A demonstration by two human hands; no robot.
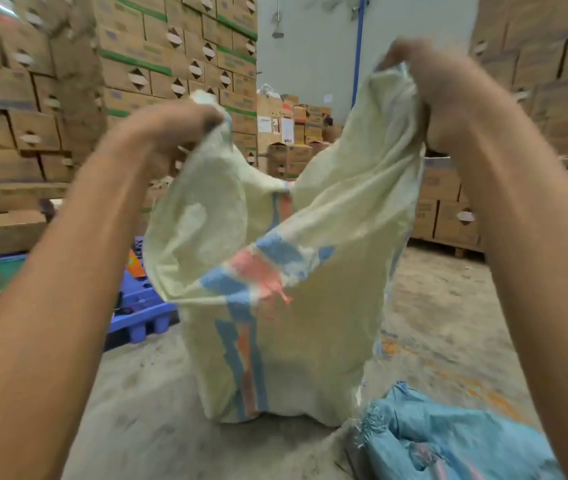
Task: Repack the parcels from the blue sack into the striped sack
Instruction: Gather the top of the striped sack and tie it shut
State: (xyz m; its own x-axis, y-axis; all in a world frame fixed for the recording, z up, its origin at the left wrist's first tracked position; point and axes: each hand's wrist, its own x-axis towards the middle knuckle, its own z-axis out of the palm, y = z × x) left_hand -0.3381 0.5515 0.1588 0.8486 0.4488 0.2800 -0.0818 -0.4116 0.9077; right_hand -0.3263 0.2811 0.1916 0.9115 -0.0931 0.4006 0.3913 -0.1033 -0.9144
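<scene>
The striped sack [286,341], pale yellow woven fabric with blue and orange-pink stripes, stands on the concrete floor in front of me. My left hand [178,129] grips its rim at the upper left, and my right hand [428,84] grips the rim higher at the upper right, so the mouth is pulled up and apart. The lower part looks filled and bulges. The blue sack [449,441] lies crumpled on the floor at the lower right, beside the striped sack's base. No parcels are visible; the image is motion-blurred.
Tall stacks of cardboard boxes [33,98] rise on the left and more cardboard boxes [535,98] on the right, with further cartons [296,147] behind. A blue plastic pallet [144,306] sits left of the sack. Bare concrete floor [144,410] lies in front.
</scene>
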